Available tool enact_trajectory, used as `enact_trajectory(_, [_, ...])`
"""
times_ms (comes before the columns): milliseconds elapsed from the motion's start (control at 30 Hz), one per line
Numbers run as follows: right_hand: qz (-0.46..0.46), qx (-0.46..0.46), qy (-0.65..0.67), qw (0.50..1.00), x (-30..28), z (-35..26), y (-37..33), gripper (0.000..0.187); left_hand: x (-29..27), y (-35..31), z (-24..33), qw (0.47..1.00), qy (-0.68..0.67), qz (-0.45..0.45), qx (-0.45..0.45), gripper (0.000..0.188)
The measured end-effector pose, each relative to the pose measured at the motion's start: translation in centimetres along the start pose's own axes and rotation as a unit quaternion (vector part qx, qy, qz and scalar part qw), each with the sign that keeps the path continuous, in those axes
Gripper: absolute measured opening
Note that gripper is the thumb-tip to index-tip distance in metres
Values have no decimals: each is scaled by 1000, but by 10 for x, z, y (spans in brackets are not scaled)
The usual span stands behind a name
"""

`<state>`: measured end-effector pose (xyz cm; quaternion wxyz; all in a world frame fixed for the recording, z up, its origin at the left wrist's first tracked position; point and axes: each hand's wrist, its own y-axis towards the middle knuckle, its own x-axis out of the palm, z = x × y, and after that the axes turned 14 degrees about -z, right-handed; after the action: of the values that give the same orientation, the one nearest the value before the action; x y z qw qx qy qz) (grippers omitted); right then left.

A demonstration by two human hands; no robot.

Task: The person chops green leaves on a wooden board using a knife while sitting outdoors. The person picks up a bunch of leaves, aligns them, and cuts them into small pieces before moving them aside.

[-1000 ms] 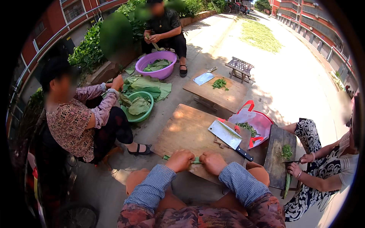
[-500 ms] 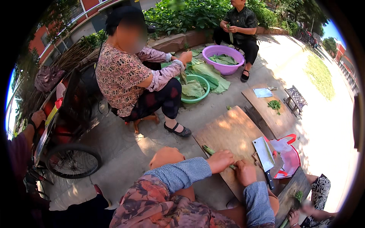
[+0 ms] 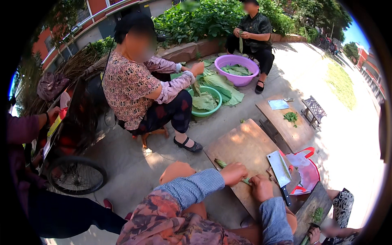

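Observation:
A rolled bundle of green leaves (image 3: 221, 163) lies across the near part of a wooden board (image 3: 245, 143). My left hand (image 3: 234, 173) is closed over its middle, so one end sticks out to the left. Close beside it, my right hand (image 3: 261, 187) pinches the other end, with a bit of green showing between the two hands. To the right of my right hand, a cleaver (image 3: 279, 168) with a black handle rests flat near the board's right edge, its blade flecked with green.
A white and red bag (image 3: 305, 170) stands beyond the cleaver. Another board (image 3: 281, 122) holds a second cleaver and chopped greens (image 3: 290, 118). Two seated people handle leaves by a green basin (image 3: 219, 107) and a purple basin (image 3: 252, 77). At left, a person stands by a tricycle (image 3: 76, 174).
My hands stay on the leaf roll with little movement. The view has shifted slightly, and the person at the left has come further into it.

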<state>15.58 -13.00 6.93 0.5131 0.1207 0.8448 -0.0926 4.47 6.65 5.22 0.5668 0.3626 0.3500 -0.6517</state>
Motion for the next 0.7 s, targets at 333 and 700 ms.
enact_trajectory(333, [-1, -9, 5, 1000, 6, 15, 3, 11, 6, -4, 9, 995, 43, 51, 72, 15])
enact_trajectory(700, [25, 17, -59, 998, 5, -4, -9, 14, 6, 7, 3, 997, -37, 33, 53, 13])
